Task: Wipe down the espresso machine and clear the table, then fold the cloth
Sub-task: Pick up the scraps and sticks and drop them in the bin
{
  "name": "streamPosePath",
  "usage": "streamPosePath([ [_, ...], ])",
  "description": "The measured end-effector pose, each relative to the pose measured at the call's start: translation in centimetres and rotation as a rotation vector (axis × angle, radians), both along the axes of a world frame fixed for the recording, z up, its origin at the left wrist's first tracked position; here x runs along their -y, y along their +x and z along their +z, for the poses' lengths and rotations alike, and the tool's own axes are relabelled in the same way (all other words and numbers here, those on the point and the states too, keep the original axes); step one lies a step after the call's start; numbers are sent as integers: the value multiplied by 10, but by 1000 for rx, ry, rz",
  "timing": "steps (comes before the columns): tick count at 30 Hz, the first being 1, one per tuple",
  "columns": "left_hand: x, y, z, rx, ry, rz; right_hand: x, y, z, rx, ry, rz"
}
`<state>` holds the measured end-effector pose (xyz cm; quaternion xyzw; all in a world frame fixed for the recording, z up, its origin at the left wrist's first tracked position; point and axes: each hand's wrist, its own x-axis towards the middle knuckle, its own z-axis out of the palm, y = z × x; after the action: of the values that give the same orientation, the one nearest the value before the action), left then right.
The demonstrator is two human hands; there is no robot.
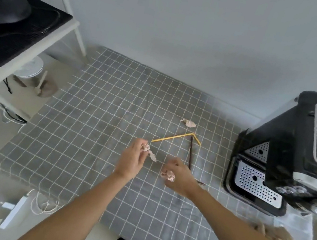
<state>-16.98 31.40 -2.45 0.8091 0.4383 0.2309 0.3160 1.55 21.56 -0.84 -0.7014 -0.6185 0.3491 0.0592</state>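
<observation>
A black espresso machine with a perforated metal drip tray stands at the right edge of the table, which is covered by a grey checked cloth. My left hand holds a crumpled pink paper scrap above the table's middle. My right hand grips another crumpled pink paper ball. A third pink scrap lies farther back. A bent yellow straw and a dark brown straw lie just beyond my hands. A brown crumpled cloth rests at the near right.
A white shelf unit with a black top and a dark round object stands at the left. A white bin sits under it. White cables and a power strip lie on the floor at the near left.
</observation>
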Motion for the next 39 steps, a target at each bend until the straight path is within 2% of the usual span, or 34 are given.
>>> streamPosePath([
  [4,-34,53,-1,-94,36,-95,7,16,4,-55,192,-356],
  [8,-41,92,-14,-300,69,-91,-5,35,8,-34,186,-614],
  [15,-35,111,-24,-325,23,-18,-23,43,-3,140,-126,-752],
  [18,-33,109,-25,-377,17,-29,-26,41,-7,177,-199,-747],
  [20,-35,103,-24,-324,4,0,-27,39,-6,174,-221,-752],
  [23,-45,103,-13,-154,-12,0,-24,40,-3,96,-198,-825],
  [26,-63,123,6,-90,-25,-48,-23,47,3,-30,-117,-944],
  [29,-79,154,10,-119,-49,-111,-24,58,11,-151,-40,-1054],
  [32,-87,183,5,-202,-191,-151,-21,65,23,-318,11,-1143],
  [34,-88,196,0,-267,-254,-181,-16,69,29,-366,29,-1170],
  [39,-80,205,-14,-311,-154,-174,5,79,25,-444,3,-1249],
])
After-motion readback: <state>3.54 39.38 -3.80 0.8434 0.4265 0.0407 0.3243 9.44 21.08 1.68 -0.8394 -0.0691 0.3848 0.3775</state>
